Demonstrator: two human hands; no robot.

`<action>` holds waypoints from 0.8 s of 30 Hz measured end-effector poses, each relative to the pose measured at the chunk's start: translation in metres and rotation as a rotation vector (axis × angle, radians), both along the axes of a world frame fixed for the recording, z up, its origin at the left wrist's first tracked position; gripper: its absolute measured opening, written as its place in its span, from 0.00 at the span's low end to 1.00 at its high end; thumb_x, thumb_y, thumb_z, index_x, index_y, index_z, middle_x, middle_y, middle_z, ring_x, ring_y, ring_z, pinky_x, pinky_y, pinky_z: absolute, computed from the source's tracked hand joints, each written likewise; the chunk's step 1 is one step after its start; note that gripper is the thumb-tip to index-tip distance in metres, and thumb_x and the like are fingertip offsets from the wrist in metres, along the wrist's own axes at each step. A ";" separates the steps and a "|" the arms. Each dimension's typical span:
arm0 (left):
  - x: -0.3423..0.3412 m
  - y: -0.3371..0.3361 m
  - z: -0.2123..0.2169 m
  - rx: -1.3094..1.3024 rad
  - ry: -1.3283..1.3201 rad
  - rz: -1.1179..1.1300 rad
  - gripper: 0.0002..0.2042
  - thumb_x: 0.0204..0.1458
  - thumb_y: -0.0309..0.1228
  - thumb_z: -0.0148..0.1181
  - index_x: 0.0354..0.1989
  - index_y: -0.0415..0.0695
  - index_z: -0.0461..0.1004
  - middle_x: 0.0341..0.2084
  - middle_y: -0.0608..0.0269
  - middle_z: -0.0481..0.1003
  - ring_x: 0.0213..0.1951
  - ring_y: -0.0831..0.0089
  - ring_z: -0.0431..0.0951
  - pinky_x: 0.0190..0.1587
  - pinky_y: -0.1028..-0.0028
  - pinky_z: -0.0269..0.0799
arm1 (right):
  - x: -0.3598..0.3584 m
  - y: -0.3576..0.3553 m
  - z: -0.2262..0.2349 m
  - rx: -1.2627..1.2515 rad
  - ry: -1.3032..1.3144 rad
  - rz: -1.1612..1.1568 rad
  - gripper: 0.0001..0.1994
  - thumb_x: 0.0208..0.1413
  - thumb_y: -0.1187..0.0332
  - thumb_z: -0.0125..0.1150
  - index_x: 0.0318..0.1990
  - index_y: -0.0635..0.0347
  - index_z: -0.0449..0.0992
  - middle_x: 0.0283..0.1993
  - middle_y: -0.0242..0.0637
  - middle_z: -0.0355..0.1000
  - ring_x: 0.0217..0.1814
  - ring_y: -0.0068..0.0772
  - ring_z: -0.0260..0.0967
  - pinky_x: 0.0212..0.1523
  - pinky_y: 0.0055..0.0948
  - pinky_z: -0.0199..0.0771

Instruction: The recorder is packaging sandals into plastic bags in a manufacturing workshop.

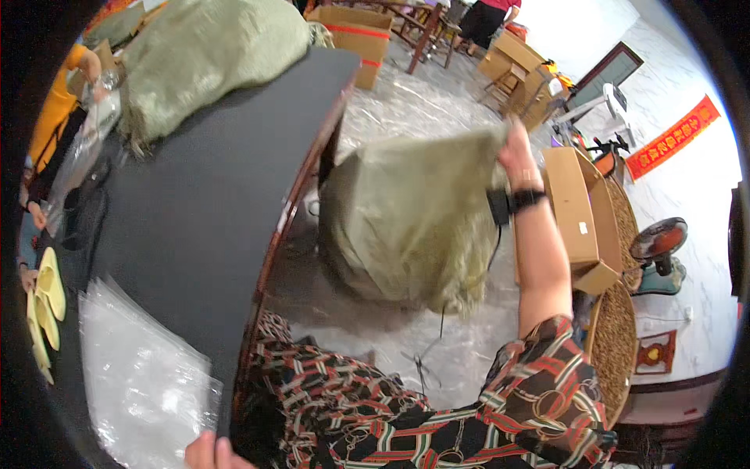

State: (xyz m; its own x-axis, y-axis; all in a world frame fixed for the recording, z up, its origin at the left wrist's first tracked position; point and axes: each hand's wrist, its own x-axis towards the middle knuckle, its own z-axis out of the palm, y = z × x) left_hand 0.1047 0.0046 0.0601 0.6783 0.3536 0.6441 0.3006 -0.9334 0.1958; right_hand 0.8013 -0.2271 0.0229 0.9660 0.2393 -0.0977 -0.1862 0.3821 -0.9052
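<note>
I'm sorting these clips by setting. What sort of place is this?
Likely a small packing workshop: woven sacks, cardboard boxes, and a black table with clear plastic bags. The right hand grips one sack.

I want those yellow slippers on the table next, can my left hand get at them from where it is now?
Probably yes. The left hand rests at the near table edge, apart from the yellow slippers at the far left. Only flat clear plastic bags lie between; nothing blocks the way.

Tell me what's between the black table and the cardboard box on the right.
In the head view, a green woven sack, gripped at its top by the right hand, hangs between the black table and the cardboard box.
</note>
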 end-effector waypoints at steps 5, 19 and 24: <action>0.104 -0.019 -0.050 -1.074 0.179 -0.390 0.09 0.55 0.23 0.60 0.43 0.39 0.79 0.32 0.55 0.80 0.32 0.65 0.80 0.38 0.70 0.75 | -0.057 0.174 0.104 -0.675 -1.061 0.307 0.06 0.55 0.67 0.56 0.35 0.58 0.76 0.29 0.37 0.74 0.27 0.39 0.73 0.33 0.38 0.76; 0.324 -0.087 -0.234 -2.050 0.285 -0.358 0.53 0.50 0.50 0.68 0.73 0.35 0.38 0.70 0.48 0.54 0.69 0.63 0.55 0.69 0.69 0.51 | -0.164 0.301 0.056 -1.982 -1.560 0.264 0.06 0.58 0.67 0.50 0.37 0.58 0.71 0.34 0.33 0.69 0.34 0.27 0.67 0.32 0.32 0.69; 0.339 -0.078 -0.230 -2.189 0.267 -0.271 0.28 0.61 0.42 0.57 0.64 0.35 0.64 0.59 0.56 0.71 0.56 0.65 0.72 0.60 0.69 0.62 | -0.140 0.292 0.045 -1.514 -1.638 0.462 0.08 0.58 0.68 0.53 0.42 0.60 0.71 0.35 0.37 0.70 0.34 0.29 0.68 0.34 0.31 0.71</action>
State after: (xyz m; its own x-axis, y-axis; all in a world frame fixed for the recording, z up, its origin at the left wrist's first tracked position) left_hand 0.4434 -0.0729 -0.1700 0.7993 0.0885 -0.5944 0.4302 0.6063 0.6688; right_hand 0.6610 0.0650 0.0678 0.3036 0.9334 0.1913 0.9238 -0.3375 0.1809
